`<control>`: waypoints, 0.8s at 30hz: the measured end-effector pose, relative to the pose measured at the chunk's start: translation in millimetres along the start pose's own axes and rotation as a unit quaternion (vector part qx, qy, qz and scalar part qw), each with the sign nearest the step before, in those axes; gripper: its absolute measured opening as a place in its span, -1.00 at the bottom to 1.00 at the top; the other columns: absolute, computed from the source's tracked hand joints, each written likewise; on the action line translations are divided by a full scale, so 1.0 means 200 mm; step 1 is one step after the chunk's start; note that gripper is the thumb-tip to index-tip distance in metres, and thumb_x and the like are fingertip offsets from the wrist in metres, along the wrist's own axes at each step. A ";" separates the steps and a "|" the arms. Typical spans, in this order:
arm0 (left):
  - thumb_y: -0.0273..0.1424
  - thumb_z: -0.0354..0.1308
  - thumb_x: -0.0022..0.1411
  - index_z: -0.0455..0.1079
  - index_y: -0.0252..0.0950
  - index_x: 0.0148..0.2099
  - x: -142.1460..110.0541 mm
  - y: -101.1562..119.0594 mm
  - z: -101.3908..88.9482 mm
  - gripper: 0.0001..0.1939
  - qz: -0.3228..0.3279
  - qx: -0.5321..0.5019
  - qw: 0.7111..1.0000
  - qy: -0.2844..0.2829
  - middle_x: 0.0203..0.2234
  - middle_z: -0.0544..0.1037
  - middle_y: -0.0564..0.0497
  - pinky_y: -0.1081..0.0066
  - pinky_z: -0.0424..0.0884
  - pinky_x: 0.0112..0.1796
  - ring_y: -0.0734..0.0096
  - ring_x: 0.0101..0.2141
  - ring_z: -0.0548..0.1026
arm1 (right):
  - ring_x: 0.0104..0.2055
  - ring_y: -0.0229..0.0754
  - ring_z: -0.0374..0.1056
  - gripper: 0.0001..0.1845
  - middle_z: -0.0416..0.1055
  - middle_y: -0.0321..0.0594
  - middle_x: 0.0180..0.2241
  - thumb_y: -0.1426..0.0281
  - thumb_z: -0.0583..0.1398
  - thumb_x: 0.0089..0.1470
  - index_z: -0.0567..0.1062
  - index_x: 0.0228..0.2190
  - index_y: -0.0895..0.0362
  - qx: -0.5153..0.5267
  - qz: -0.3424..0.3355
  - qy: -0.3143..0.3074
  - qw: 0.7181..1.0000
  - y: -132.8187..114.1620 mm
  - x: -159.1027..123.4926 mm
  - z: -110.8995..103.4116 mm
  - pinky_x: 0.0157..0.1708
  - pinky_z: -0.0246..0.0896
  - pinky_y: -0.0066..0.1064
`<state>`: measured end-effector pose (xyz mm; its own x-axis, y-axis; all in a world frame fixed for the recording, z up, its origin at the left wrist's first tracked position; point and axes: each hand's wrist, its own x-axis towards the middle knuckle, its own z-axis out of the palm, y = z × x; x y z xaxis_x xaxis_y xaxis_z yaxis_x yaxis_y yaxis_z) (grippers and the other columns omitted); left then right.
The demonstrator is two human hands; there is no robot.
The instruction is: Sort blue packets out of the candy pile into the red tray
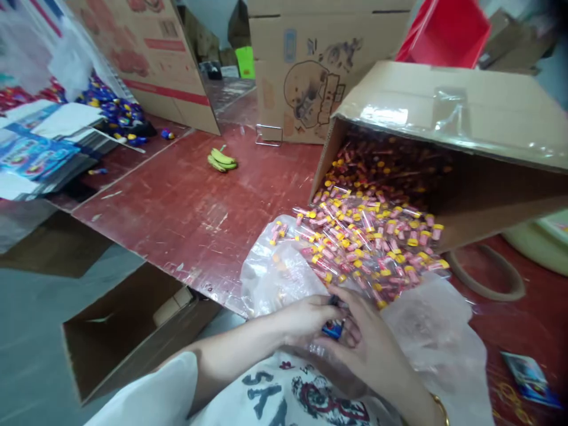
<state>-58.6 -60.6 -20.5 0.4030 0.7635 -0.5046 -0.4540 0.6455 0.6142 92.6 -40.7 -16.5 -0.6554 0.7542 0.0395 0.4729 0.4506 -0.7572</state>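
My left hand (310,319) and my right hand (366,340) meet at the near edge of the table, fingers pinched together round a small blue and dark item (333,328) that I cannot name. They rest on a crumpled clear plastic bag (284,272). Just beyond them lies a heap of small pink tubes with yellow caps (368,236), spilling out of a big cardboard box (448,112) tipped on its side.
A red-brown table (186,207) carries a bunch of green bananas (222,160), stacked printed cards (39,154) and blue toys (118,115) at the left. Upright cartons (310,77) stand behind. An open carton (128,325) sits on the floor below; a tape ring (488,278) lies right.
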 end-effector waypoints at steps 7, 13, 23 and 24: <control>-0.14 0.29 0.04 0.48 -0.32 -0.19 -0.03 0.02 -0.08 -0.62 0.036 0.057 0.997 0.026 -0.37 0.61 -0.10 0.44 0.40 -0.47 0.29 -0.37 0.56 | 0.06 0.04 0.31 -0.65 0.40 -0.05 -0.03 0.38 0.14 0.09 0.39 -0.04 0.07 -0.035 -0.006 0.114 0.993 0.33 0.36 -0.14 0.05 0.22 -0.03; -0.17 0.29 0.06 0.47 -0.32 -0.19 0.04 0.07 -0.05 -0.64 0.048 0.059 0.995 0.061 -0.30 0.62 -0.15 0.41 0.47 -0.42 0.24 -0.32 0.59 | -0.08 0.02 0.38 -0.76 0.48 -0.06 -0.19 0.49 0.14 0.02 0.47 -0.22 0.13 -0.046 -0.003 0.079 0.996 0.52 0.50 -0.08 -0.01 0.27 -0.08; -0.20 0.32 0.03 0.52 -0.36 -0.24 0.12 0.05 -0.04 -0.67 0.065 0.140 0.986 0.070 -0.35 0.63 -0.14 0.43 0.49 -0.40 0.26 -0.32 0.58 | -0.40 -0.29 0.30 -0.76 0.35 -0.31 -0.35 0.18 0.04 0.22 0.33 -0.12 -0.02 0.254 0.117 0.146 0.949 0.30 0.08 -0.28 -0.41 0.29 -0.43; -0.20 0.32 0.03 0.52 -0.35 -0.26 0.13 0.05 -0.03 -0.68 0.065 0.145 0.985 0.073 -0.37 0.63 -0.12 0.44 0.49 -0.40 0.28 -0.33 0.58 | -0.34 -0.28 0.31 -0.80 0.36 -0.28 -0.30 0.20 0.09 0.20 0.36 -0.17 0.00 0.261 0.119 0.147 0.947 0.28 0.06 -0.29 -0.37 0.30 -0.43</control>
<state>-57.2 -34.3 -32.5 0.2288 0.8470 -0.4798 -0.2400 0.5267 0.8155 145.6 20.2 -20.3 -0.3384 0.9396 -0.0518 0.1812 0.0111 -0.9834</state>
